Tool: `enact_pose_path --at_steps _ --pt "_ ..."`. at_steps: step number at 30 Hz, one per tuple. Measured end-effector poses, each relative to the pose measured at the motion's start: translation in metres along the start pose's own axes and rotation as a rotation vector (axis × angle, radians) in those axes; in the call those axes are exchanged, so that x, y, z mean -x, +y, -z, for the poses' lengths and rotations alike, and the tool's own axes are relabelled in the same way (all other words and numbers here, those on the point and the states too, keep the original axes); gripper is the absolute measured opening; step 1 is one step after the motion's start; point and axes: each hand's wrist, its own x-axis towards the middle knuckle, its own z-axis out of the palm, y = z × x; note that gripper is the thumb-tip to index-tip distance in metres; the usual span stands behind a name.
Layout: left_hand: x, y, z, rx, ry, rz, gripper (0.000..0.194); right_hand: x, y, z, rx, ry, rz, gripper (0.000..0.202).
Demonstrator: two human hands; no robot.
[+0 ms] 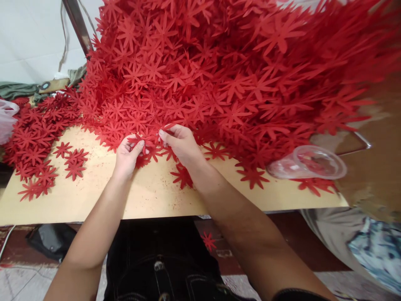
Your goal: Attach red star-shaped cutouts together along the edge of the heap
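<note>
My left hand (130, 154) pinches a red flower-shaped cutout (135, 141) between thumb and fingers, low over the front edge of a big heap. Close to its right, my right hand (176, 139) pinches a narrow red petal (169, 126) of a cutout; whether both hands hold the same piece I cannot tell. The heap of red flower-shaped cutouts (188, 83) rises directly behind my hands. A few cutouts lie below them on the pale tabletop (150, 200), one of them a red cutout (181, 175) partly hidden by my right forearm.
A smaller pile of cutouts (34, 138) lies at the left, beside a pale plastic bag (6, 119). A clear plastic cup (308, 163) rests on its side at the right. One cutout (208, 241) is below the table edge. A dark bag (52, 240) lies beneath at left.
</note>
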Motion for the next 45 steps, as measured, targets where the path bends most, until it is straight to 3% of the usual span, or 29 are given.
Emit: enact_pose_path --at_steps 4,8,13,16,19,22,30,37,45 --pt "0.001 0.001 0.000 -0.046 -0.019 -0.005 0.037 0.000 0.005 0.000 0.039 0.008 0.034 0.041" --pt "0.003 0.002 0.000 -0.079 -0.009 -0.023 0.042 -0.001 0.011 0.002 0.238 0.053 0.047 0.046" --pt "0.005 0.002 -0.002 -0.074 0.015 0.033 0.043 0.006 0.004 0.004 0.452 0.020 0.220 0.041" --pt "0.003 0.001 -0.001 -0.060 0.026 0.062 0.045 0.014 -0.005 -0.002 0.406 -0.122 0.229 0.043" --pt "0.001 0.000 0.000 -0.055 0.051 0.056 0.053 0.020 -0.010 -0.009 0.414 -0.220 0.233 0.031" --pt "0.002 0.000 0.000 -0.079 0.038 0.026 0.060 0.021 -0.009 -0.014 0.378 -0.189 0.218 0.009" --pt "0.006 0.004 -0.005 -0.021 -0.045 0.063 0.046 0.013 -0.019 -0.003 0.154 0.039 0.117 0.038" --pt "0.004 -0.003 0.000 0.008 -0.024 0.041 0.035 0.010 -0.013 0.003 -0.052 0.038 -0.042 0.032" --pt "0.000 -0.003 0.000 -0.102 0.041 0.076 0.041 0.007 -0.007 0.007 -0.136 0.036 -0.013 0.036"
